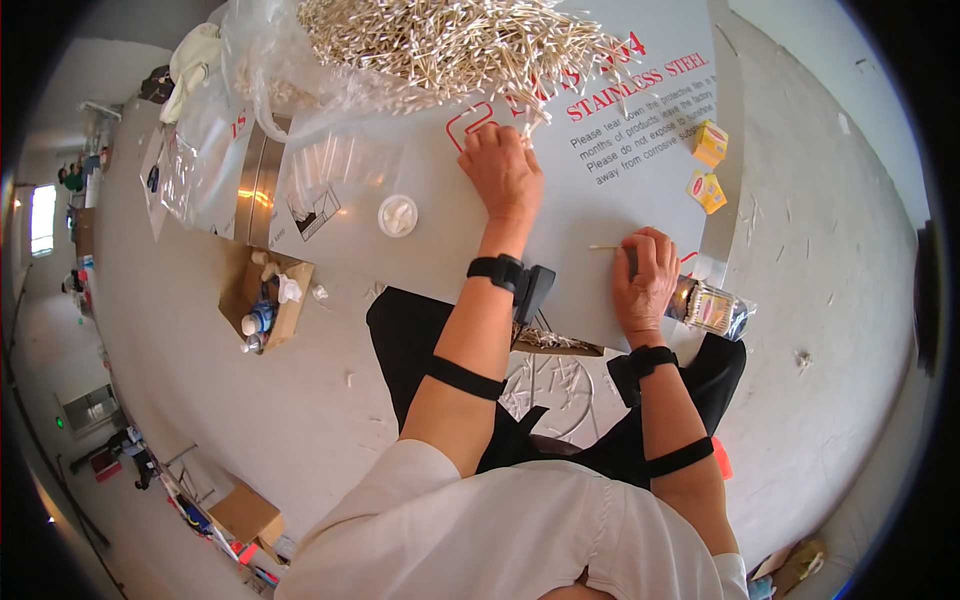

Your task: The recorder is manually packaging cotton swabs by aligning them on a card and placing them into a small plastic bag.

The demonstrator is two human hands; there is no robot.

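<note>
A big heap of cotton swabs with white tips lies at the far side of the metal-sheet table. At the heap's near edge, my left hand has its fingers closed together on a few swabs. My right hand rests on the table's near right part with its fingers curled. Something dark shows beneath its fingers, mostly hidden. A single swab sticks out to the left beside this hand. Right of it lies a clear package of swabs at the table's edge.
Two small yellow boxes sit near the right edge. A round white tub stands on the left part, near a clear plastic bag. A cardboard box with bottles is left of the table. Loose swabs litter the floor.
</note>
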